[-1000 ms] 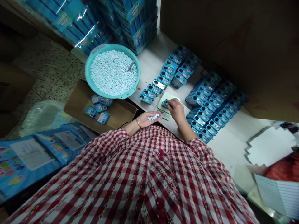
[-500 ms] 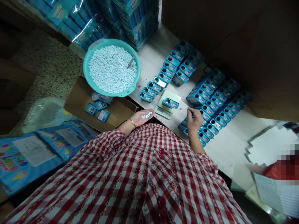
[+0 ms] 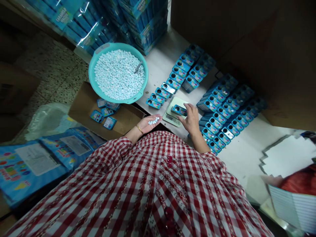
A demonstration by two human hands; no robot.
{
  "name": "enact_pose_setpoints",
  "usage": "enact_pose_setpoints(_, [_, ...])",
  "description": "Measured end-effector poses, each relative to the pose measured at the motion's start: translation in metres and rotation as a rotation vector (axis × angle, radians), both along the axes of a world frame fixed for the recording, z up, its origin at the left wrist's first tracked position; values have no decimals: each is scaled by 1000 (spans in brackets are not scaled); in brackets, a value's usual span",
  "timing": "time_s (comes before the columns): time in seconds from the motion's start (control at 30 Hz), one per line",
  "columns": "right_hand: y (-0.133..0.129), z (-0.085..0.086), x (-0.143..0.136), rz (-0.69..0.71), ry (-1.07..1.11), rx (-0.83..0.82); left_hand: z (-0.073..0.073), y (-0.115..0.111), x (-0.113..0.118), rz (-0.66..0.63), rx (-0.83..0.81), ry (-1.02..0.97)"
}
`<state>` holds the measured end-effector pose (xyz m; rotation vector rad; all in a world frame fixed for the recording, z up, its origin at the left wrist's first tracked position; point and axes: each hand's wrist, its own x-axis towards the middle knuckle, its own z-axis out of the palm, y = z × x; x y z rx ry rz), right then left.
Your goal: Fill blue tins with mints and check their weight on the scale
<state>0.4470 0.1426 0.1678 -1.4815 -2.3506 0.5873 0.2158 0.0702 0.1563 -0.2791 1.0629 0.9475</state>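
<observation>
My left hand [image 3: 147, 124] is palm up and cupped, with a small heap of pale candies [image 3: 153, 121] in it. A blue tin [image 3: 179, 110] with a round hole in its top stands on a small white scale [image 3: 172, 119]. My right hand [image 3: 191, 119] is at the right end of this tin. Its thumb and fingers are spread on either side of it; I cannot tell whether they touch it. Left of the scale runs a row of similar blue tins [image 3: 162, 92]. More rows of tins [image 3: 214, 126] stand to the right, beside my right wrist.
A turquoise bowl [image 3: 92, 70] full of pale candies, with a scoop [image 3: 138, 66] in it, stands at the table's left edge. Below it, a cardboard box [image 3: 124, 122] holds several blue tins. Wrapped blue packs [image 3: 145, 26] are stacked behind. A large dark carton [image 3: 247, 49] borders the back right.
My right hand has moved left from the rows of tins to the tin on the scale, and its fingers have spread. My left hand stays in place with the candies.
</observation>
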Motion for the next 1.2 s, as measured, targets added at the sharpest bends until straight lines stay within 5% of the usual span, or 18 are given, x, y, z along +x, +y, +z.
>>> enact_pose_setpoints(0.33, [9, -12, 6, 17, -53, -31, -3, 5, 0, -15, -20, -8])
enact_pose_setpoints(0.63, [106, -47, 4, -205, -14, 46, 1, 7, 4, -3, -37, -1])
enact_pose_setpoints(0.77, [85, -56, 0, -124, -115, 52, -6, 6, 6, -40, -51, -25])
enact_pose_setpoints(0.93, [45, -59, -40, 257, -399, -183, -15, 11, 11, -128, -66, -31])
enact_pose_setpoints(1.07, [40, -61, -61, 272, -555, -286, -13, 15, 15, -174, -53, -16])
enact_pose_setpoints(1.2, [21, -59, -33, 212, -539, -267, -8, 13, 17, -197, -68, -14])
